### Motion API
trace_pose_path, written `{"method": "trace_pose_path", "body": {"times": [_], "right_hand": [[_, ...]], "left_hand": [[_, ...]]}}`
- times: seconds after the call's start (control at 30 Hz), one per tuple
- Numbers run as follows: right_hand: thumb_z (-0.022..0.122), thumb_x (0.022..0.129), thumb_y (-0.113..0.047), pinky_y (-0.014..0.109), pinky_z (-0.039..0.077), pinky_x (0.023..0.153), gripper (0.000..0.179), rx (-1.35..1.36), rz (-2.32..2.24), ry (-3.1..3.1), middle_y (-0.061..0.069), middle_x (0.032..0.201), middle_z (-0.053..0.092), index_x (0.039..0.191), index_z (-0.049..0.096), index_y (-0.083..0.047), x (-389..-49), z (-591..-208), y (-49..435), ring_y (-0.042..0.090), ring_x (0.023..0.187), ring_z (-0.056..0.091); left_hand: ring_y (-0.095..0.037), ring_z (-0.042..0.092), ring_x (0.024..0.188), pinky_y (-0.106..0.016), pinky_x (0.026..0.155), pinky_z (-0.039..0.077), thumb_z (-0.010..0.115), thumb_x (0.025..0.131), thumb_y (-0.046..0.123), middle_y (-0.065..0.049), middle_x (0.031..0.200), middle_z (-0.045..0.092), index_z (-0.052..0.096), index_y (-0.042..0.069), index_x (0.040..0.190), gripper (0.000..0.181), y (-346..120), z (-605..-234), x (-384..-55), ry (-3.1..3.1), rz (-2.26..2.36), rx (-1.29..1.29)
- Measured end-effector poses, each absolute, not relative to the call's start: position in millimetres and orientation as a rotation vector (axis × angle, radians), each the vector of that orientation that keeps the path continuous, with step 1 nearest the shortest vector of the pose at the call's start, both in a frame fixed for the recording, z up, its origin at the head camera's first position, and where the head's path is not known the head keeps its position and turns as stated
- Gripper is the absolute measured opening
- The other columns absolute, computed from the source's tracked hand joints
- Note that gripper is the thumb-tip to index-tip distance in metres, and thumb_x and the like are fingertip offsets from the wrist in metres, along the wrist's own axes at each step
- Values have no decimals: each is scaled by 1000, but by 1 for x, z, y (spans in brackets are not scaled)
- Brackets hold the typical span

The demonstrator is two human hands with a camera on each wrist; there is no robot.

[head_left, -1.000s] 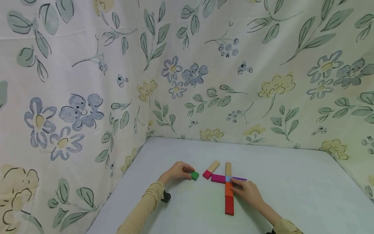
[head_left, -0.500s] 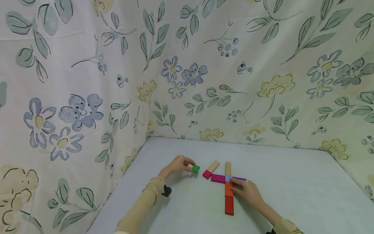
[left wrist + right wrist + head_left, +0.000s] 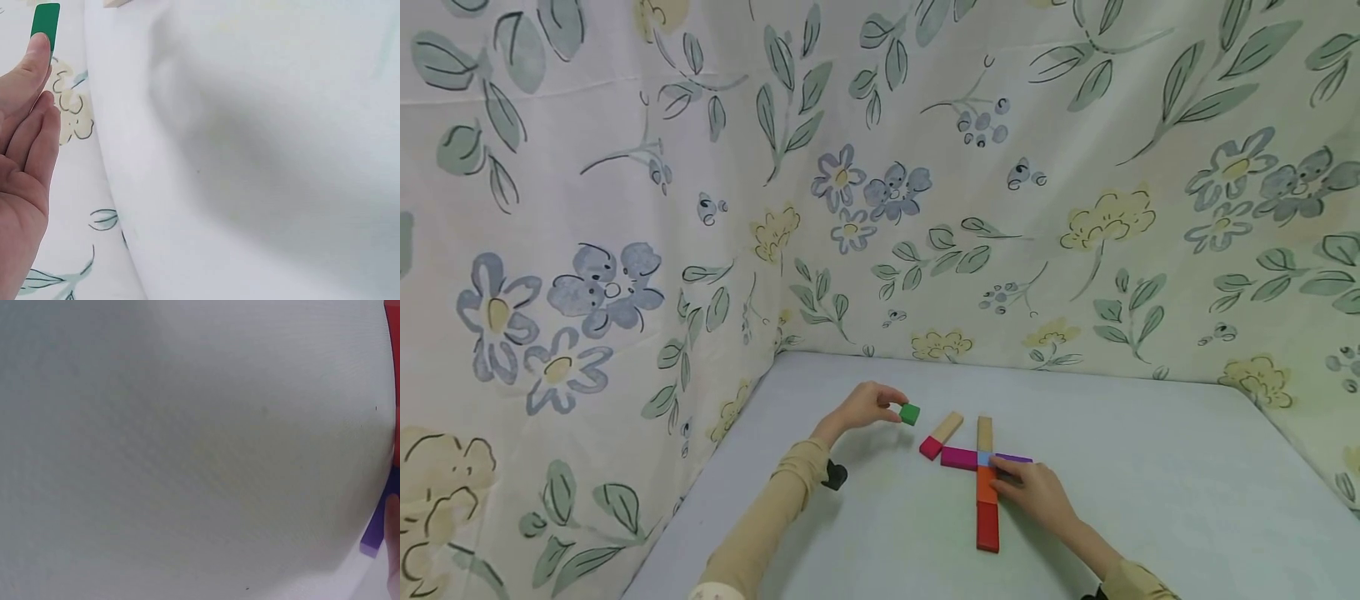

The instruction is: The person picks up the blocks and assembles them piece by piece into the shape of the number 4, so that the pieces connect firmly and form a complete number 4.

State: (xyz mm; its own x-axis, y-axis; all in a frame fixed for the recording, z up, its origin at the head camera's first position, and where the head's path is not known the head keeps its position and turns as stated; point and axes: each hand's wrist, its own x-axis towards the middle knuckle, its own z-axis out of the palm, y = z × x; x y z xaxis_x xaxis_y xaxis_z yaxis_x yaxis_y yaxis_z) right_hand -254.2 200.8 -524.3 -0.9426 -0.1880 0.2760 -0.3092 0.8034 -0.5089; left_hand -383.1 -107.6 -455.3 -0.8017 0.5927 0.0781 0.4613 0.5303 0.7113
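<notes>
My left hand point(image 3: 867, 405) pinches a small green block point(image 3: 910, 414) between thumb and fingertips, above the table at the left of the other blocks. In the left wrist view the thumb lies flat on the green block point(image 3: 45, 24). My right hand point(image 3: 1037, 494) rests at the cross of blocks, fingertips at the light blue block point(image 3: 984, 458) and thumb at the orange block point(image 3: 987, 485). A purple block point(image 3: 1018, 458) shows partly behind this hand; in the right wrist view a finger lies beside the purple block point(image 3: 374, 534).
The cross also has a wooden block point(image 3: 985, 432) at its far end, a magenta block point(image 3: 958, 458) to the left and a red block point(image 3: 988, 528) nearest. Left of it, a pink-red block point(image 3: 931, 447) meets a slanted wooden block point(image 3: 950, 427). Floral cloth point(image 3: 955, 275) walls the white table point(image 3: 1150, 467).
My left hand has lifted the green block and carried it away from me and slightly right. My right hand has stayed at the cross of blocks.
</notes>
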Motion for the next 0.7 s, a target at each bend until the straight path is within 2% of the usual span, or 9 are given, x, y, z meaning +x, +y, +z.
{"method": "trace_pose_path", "body": {"times": [0.17,0.33,0.53,0.7], "right_hand": [[75,79,-21,34,56,78,37,392,834,-2772,8,108,72,114,70,-10,-255,-525,201,11,86,65],[76,79,-23,25,53,72,38,389,834,-2775,8,108,72,114,70,-10,-255,-526,201,5,75,54],[76,78,-22,23,52,70,38,382,828,-2771,8,107,72,113,71,-11,-256,-528,201,4,76,54],[76,78,-22,26,53,73,38,382,824,-2769,8,108,72,113,71,-10,-256,-527,201,5,78,57]], "left_hand": [[-24,62,113,-39,97,49,72,83,12,-8,116,68,69,9,112,29,-106,-445,-386,2670,1116,878],[-26,61,113,-42,98,48,72,83,13,-7,116,68,69,9,113,30,-105,-441,-392,2702,1137,879],[-26,61,114,-39,97,49,72,83,13,-7,118,68,68,8,114,31,-103,-435,-396,2719,1154,855],[-25,60,115,-34,98,48,71,84,11,-8,120,66,66,6,117,34,-103,-428,-400,2714,1196,837]]}}
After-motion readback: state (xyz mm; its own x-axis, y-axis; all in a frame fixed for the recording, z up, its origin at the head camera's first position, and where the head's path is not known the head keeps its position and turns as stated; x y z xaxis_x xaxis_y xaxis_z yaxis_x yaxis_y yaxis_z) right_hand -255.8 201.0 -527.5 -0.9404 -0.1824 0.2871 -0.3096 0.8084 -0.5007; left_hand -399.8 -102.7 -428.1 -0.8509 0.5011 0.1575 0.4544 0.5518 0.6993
